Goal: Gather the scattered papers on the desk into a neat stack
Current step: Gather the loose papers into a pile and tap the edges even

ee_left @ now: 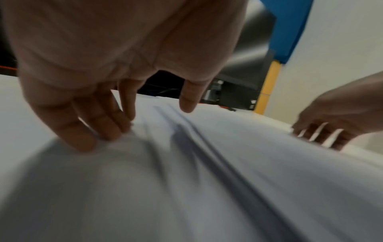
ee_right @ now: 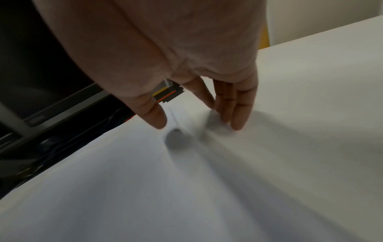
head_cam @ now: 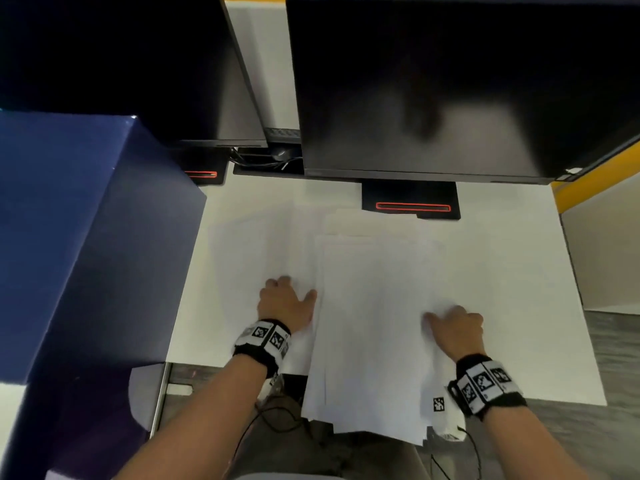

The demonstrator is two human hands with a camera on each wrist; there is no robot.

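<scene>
A loose pile of white papers (head_cam: 374,306) lies in the middle of the white desk (head_cam: 519,271), its near end hanging over the front edge. The sheets are fanned, edges uneven. More sheets (head_cam: 249,244) lie flat to the pile's left and behind it. My left hand (head_cam: 294,289) rests on the pile's left edge. In the left wrist view this hand (ee_left: 147,121) touches the papers (ee_left: 228,163) with its fingertips (ee_left: 107,134). My right hand (head_cam: 446,317) presses on the pile's right side. The right wrist view shows it (ee_right: 196,124) with straight fingers (ee_right: 236,114) on the paper (ee_right: 186,180).
Two black monitors (head_cam: 433,91) stand at the back, their stand bases (head_cam: 412,202) on the desk close behind the papers. A tall dark blue box (head_cam: 86,237) borders the desk's left side. A yellow-edged partition (head_cam: 595,188) stands at the right. Cables (head_cam: 270,410) hang below the front edge.
</scene>
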